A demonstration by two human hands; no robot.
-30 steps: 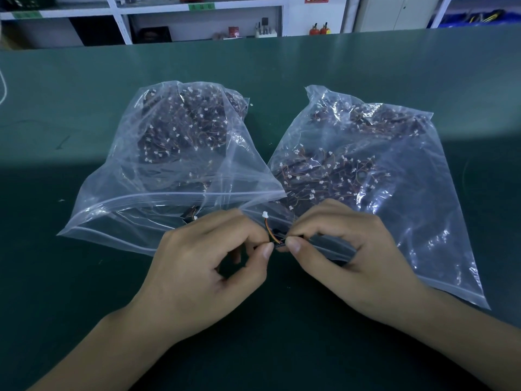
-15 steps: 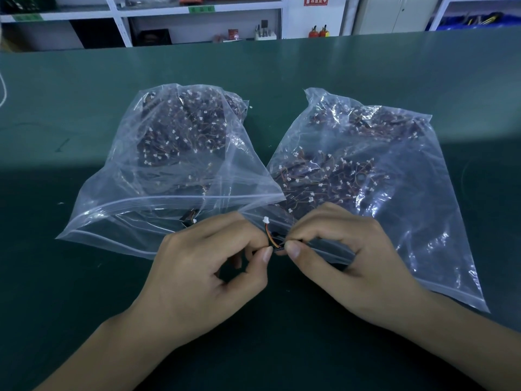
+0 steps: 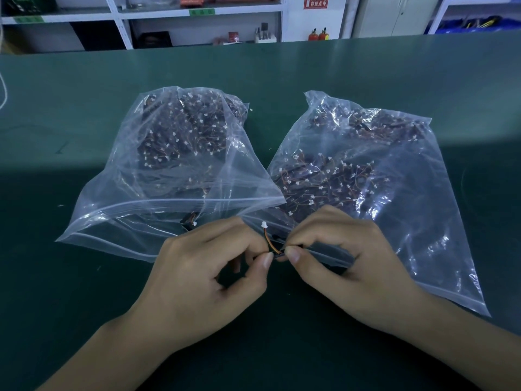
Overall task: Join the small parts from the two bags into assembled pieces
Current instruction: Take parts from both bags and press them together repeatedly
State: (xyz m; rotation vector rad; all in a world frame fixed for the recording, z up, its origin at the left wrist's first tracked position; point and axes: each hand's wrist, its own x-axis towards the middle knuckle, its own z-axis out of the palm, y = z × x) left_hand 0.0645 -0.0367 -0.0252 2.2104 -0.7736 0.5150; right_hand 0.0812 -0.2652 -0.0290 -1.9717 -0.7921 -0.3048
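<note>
Both hands meet near the worktop's [image 3: 84, 94] near edge, in front of the two bags. The left hand [image 3: 203, 283] curls its fingers [image 3: 266, 259], thumb and forefinger pinched together on a small dark part [image 3: 277, 253]. The right hand [image 3: 349, 272] pinches the same part from the other side. Its short wire with a white plug [image 3: 264, 224] stands up between them. The left bag [image 3: 169, 179] and right bag [image 3: 380, 179] lie just behind, mouths toward the hands.
</note>
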